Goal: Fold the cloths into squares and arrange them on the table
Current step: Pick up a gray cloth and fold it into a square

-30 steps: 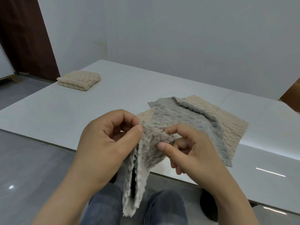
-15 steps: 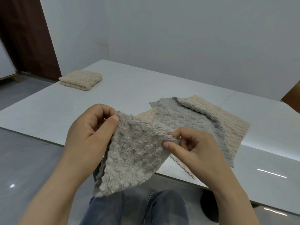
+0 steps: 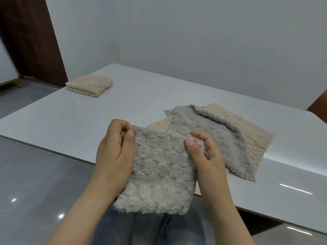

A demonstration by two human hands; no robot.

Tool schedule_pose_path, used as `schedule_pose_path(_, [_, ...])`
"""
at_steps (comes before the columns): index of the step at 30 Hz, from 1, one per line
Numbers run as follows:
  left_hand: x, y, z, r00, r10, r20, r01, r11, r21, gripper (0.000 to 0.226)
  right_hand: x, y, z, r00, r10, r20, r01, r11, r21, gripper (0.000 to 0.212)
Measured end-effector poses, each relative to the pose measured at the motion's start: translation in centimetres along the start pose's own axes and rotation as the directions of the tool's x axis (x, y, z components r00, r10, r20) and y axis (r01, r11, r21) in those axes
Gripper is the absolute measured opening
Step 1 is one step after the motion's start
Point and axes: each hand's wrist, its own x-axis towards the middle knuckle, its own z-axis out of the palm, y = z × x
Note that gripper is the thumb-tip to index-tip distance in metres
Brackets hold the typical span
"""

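Note:
A taupe fluffy cloth, folded into a rough square, hangs in front of me above the table's near edge. My left hand pinches its top left corner between thumb and fingers. My right hand pinches the top right corner. On the white table behind, a grey cloth lies spread over a beige cloth. A folded beige cloth sits at the far left corner.
The table's near edge runs diagonally under my hands, with grey floor to the left. My knees in jeans are below the cloth. A white wall stands behind the table and a dark door at the left.
The taupe cloth hung bunched and narrow between my hands; my hands have moved apart and spread it into a flat folded square.

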Motion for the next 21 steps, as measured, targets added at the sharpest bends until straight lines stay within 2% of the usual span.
schedule_pose_path(3, [0.1,-0.2,0.2,1.000,-0.005,-0.011,0.005,1.000,-0.004,0.010,0.0,1.4,0.2,0.987,0.123,0.099,-0.135,0.983,0.126,0.036])
schedule_pose_path(5, [0.3,-0.4,0.2,0.999,-0.032,-0.021,0.032,0.999,-0.013,0.011,-0.1,2.1,0.3,0.976,0.147,0.159,-0.163,0.982,0.096,0.042])
schedule_pose_path(8, [0.7,-0.9,0.2,0.992,-0.117,-0.041,0.114,0.992,-0.061,0.012,-0.3,2.9,0.2,0.955,0.160,0.250,-0.179,0.982,0.055,0.038])
schedule_pose_path(10, [1.0,-1.1,0.2,0.983,-0.176,-0.044,0.172,0.981,-0.094,0.015,-0.4,3.3,0.4,0.942,0.171,0.287,-0.181,0.983,0.009,0.048])
schedule_pose_path(12, [1.4,-1.3,0.3,0.975,-0.218,-0.037,0.213,0.971,-0.107,0.015,-0.5,3.5,0.6,0.947,0.167,0.275,-0.168,0.986,-0.021,0.060])
schedule_pose_path(13, [1.6,-1.4,0.4,0.972,-0.232,-0.028,0.228,0.968,-0.104,0.015,-0.5,3.5,0.8,0.956,0.147,0.254,-0.151,0.989,-0.005,0.058])
schedule_pose_path(15, [1.8,-1.8,0.4,0.966,-0.259,0.007,0.258,0.960,-0.105,0.015,-0.5,3.5,0.8,0.971,0.117,0.208,-0.120,0.993,0.000,0.039])
schedule_pose_path(17, [1.7,-2.2,0.3,0.957,-0.285,0.048,0.288,0.948,-0.132,0.016,-0.5,3.2,0.9,0.983,0.114,0.147,-0.112,0.993,-0.025,0.011])
schedule_pose_path(21, [1.0,-2.7,-0.5,0.962,-0.216,0.169,0.242,0.957,-0.157,0.023,-0.5,3.2,0.9,0.992,0.097,0.083,-0.089,0.991,-0.097,0.017])
